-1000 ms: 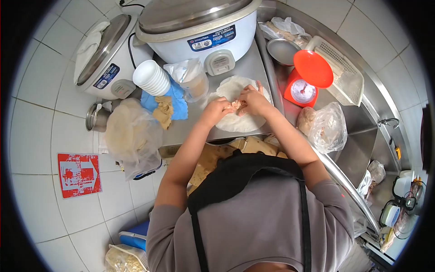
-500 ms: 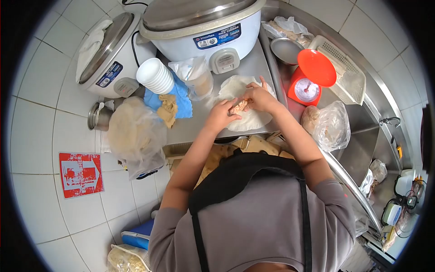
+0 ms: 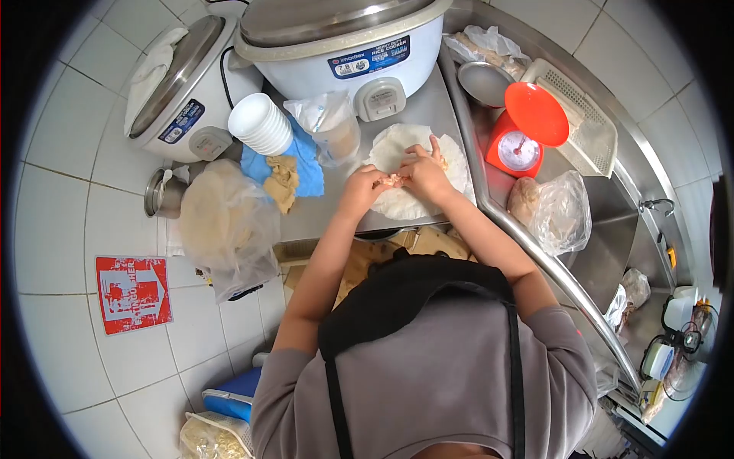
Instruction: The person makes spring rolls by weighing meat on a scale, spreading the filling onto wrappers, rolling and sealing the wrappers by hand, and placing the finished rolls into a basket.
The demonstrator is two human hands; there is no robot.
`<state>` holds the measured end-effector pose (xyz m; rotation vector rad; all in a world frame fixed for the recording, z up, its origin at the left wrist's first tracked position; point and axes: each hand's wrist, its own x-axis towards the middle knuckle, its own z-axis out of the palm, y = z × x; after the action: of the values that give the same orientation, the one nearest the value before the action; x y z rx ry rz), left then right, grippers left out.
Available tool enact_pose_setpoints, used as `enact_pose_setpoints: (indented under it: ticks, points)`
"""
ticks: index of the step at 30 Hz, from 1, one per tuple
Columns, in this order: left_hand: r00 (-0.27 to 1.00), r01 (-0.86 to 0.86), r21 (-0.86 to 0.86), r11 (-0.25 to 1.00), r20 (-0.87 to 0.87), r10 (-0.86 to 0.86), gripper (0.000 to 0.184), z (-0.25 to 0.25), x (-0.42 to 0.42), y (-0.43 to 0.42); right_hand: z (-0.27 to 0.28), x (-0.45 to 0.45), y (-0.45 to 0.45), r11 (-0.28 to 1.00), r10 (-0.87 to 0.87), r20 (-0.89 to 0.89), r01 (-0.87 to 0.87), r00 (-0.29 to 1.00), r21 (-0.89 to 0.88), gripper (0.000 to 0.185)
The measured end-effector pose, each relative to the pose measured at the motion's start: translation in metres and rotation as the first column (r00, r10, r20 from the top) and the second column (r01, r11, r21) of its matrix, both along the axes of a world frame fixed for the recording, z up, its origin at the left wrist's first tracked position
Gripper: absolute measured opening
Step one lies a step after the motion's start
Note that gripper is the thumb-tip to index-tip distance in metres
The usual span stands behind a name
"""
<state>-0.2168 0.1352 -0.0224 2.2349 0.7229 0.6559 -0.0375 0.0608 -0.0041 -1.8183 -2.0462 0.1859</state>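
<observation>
Over a pale round sheet (image 3: 405, 205), left hand (image 3: 360, 189) and right hand (image 3: 426, 175) nearly meeting, both half-curled, pinching pinkish food (image 3: 393, 180).

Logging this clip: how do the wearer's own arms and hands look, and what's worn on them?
The left hand and right hand are ungloved, with no watch or bracelet visible. Forearms are uncovered below short, plain grey-brown sleeves. Black straps of an apron run over the shirt.
</observation>
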Motion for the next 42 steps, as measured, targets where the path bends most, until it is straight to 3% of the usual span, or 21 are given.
enact_pose_setpoints:
  ticks: [4, 7, 10, 13, 19, 22, 25, 28, 31, 32, 34, 36, 38, 41, 42]
  points:
    - [0.999, 0.006, 0.081, 0.997, -0.052, -0.002, 0.028, 0.009, -0.005, 0.0, 0.003, -0.002, -0.002, 0.998, -0.001, -0.031, 0.002, 1.0, 0.055, 0.021]
    - [1.0, -0.015, 0.155, 0.988, 0.011, 0.014, 0.024, 0.016, -0.007, -0.005, 0.008, -0.006, -0.002, 0.999, 0.03, 0.028, -0.031, 0.999, 0.028, 0.021]
    - [1.0, 0.017, -0.022, 1.0, 0.011, -0.017, 0.024, 0.015, -0.009, -0.002, 0.0, -0.014, 0.005, 0.997, 0.026, 0.089, -0.032, 0.996, 0.075, 0.019]
    - [0.997, -0.032, -0.005, 0.999, -0.075, 0.032, 0.023, 0.02, -0.009, -0.005, 0.005, -0.014, 0.005, 0.998, 0.045, 0.067, -0.048, 0.997, 0.036, 0.015]
    - [0.998, -0.063, 0.063, 0.996, -0.015, 0.064, 0.025, 0.008, -0.008, -0.003, 0.002, -0.02, 0.009, 1.0, 0.023, 0.168, -0.022, 0.985, -0.009, 0.014]
    - [0.983, -0.186, 0.165, 0.969, 0.039, 0.182, 0.022, 0.012, 0.001, -0.013, 0.002, -0.018, 0.008, 1.0, 0.01, 0.172, -0.009, 0.985, -0.002, 0.016]
    - [0.988, -0.154, 0.306, 0.94, 0.016, 0.156, 0.024, 0.031, 0.009, -0.022, 0.008, -0.006, 0.001, 1.0, -0.022, 0.091, 0.02, 0.996, 0.023, 0.015]
    - [0.977, -0.121, 0.22, 0.968, -0.147, 0.156, 0.027, 0.018, 0.018, -0.023, 0.006, 0.005, -0.001, 0.993, -0.015, 0.141, 0.032, 0.99, -0.118, 0.028]
    - [0.967, -0.117, 0.242, 0.963, -0.194, 0.166, 0.031, 0.013, 0.02, -0.019, 0.008, 0.009, -0.003, 0.997, -0.014, 0.088, 0.021, 0.996, -0.078, 0.027]
    - [0.971, -0.138, 0.265, 0.954, -0.151, 0.183, 0.03, 0.013, 0.022, -0.02, 0.005, 0.011, 0.0, 0.995, -0.034, 0.171, 0.048, 0.985, -0.083, 0.033]
    - [0.981, -0.182, 0.289, 0.94, -0.006, 0.192, 0.032, 0.013, 0.028, -0.028, 0.017, 0.014, -0.005, 0.991, -0.067, 0.161, 0.084, 0.985, -0.099, 0.03]
    - [0.991, -0.126, 0.202, 0.971, -0.014, 0.131, 0.032, 0.016, 0.035, -0.03, 0.003, 0.021, -0.001, 0.998, -0.06, 0.14, 0.065, 0.988, -0.027, 0.02]
    - [0.986, -0.165, 0.246, 0.955, 0.043, 0.16, 0.022, 0.014, 0.044, -0.034, 0.004, 0.022, -0.002, 0.998, -0.059, 0.12, 0.063, 0.991, -0.027, 0.022]
    - [0.985, -0.173, 0.295, 0.94, 0.062, 0.161, 0.012, 0.002, 0.052, -0.031, 0.0, 0.029, -0.007, 0.986, -0.076, 0.059, 0.066, 0.995, 0.155, 0.021]
    - [0.984, -0.17, 0.311, 0.935, 0.096, 0.147, 0.013, -0.003, 0.054, -0.029, 0.003, 0.031, -0.006, 0.993, -0.083, 0.06, 0.078, 0.995, 0.085, 0.021]
